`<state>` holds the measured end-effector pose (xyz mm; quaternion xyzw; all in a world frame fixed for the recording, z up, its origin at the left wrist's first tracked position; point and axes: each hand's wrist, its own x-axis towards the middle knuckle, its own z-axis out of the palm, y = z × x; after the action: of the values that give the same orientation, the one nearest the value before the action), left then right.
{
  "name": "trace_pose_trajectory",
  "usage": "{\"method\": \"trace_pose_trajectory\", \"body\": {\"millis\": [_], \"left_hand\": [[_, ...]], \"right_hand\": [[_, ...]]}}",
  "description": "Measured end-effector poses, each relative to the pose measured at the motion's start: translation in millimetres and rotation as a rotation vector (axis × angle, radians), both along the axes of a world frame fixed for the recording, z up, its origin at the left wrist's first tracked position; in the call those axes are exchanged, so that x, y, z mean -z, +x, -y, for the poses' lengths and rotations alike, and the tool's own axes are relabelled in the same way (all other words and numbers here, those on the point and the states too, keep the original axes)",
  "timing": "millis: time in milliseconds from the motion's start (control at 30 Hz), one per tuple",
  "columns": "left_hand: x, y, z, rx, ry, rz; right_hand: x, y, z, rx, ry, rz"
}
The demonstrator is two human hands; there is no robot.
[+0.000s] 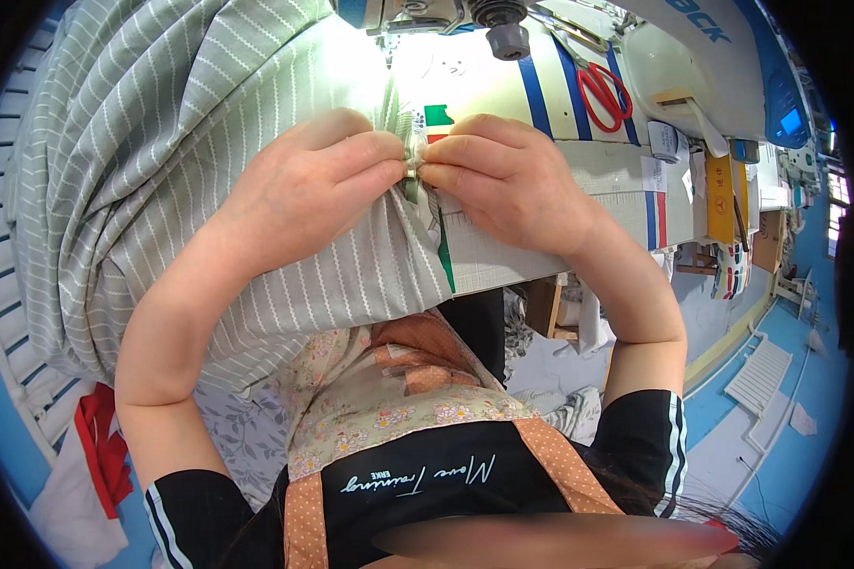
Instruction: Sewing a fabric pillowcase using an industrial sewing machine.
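Note:
A large grey-green cloth with white stripes (199, 142) spreads over the left side of the work table and hangs down at the near edge. My left hand (327, 175) lies over its right-hand edge, thumb and fingers pinched on the folded border. Facing it, my right hand (512, 175) is closed too, its fingertips pinching the same border, where a small pale strip shows between the hands. What exactly sits under the fingertips is hidden. Just beyond my hands is the needle area of a sewing machine (427, 17), brightly lit.
Red-handled scissors (605, 98) lie on the table right of the machine head. Farther right are a white machine body (707, 71) and a yellow box (721, 199). A slatted white rack (8, 266) stands at far left. Red and white cloth (100, 455) hangs below it.

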<state>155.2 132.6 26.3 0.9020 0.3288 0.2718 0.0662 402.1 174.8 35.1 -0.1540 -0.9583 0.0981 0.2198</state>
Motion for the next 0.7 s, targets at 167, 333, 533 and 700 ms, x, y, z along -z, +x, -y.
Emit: {"method": "trace_pose_trajectory", "body": {"millis": [167,333,533,700], "left_hand": [[1.2,-0.8,-0.2,0.002,0.005,0.005],[2.5,-0.8,0.3,-0.006,0.004,0.019],[3.4,-0.9,-0.3,-0.001,-0.006,0.033],[3.1,-0.5,-0.6,-0.001,-0.001,0.033]], "right_hand": [[1.0,1.2,1.6,-0.009,0.034,0.012],[1.4,2.7,2.8,-0.084,0.041,-0.019],[2.4,1.9,2.0,-0.073,0.046,-0.030],[2.0,0.6,1.8,-0.052,0.048,-0.021]]}}
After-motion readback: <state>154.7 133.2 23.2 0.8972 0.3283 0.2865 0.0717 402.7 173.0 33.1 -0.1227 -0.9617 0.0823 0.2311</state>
